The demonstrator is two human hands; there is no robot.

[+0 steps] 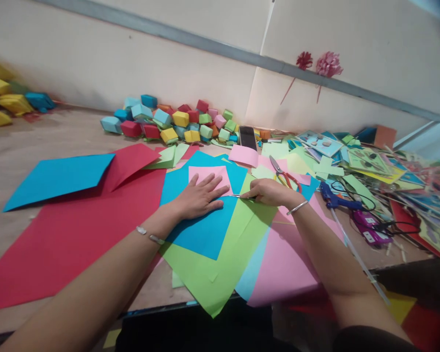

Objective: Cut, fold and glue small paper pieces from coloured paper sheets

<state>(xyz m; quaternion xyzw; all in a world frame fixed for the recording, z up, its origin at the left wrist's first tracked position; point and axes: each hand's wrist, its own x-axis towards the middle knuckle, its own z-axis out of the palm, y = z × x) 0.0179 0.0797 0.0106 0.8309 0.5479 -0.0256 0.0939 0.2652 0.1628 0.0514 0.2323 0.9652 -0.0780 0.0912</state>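
Note:
My left hand [201, 194] lies flat with fingers spread, pressing on a small pink paper piece [209, 175] and the blue sheet [201, 234] under it. In my right hand [269, 191] is a slim craft knife [238, 196] with a dark handle, mostly covered by my fingers. Its metal tip touches down at the lower right corner of the pink piece, beside my left fingertips. A light green sheet [220, 283] sticks out from under the blue one. Scissors [286, 177] with red and yellow handles lie just beyond my right hand.
Red paper [77, 244] and a folded blue sheet [58, 178] spread leftward. Several coloured paper boxes [181, 118] are heaped along the wall by a phone [247, 138]. At right are a blue glue gun [339, 198], a purple power strip [370, 229] and piled paper crafts [370, 161].

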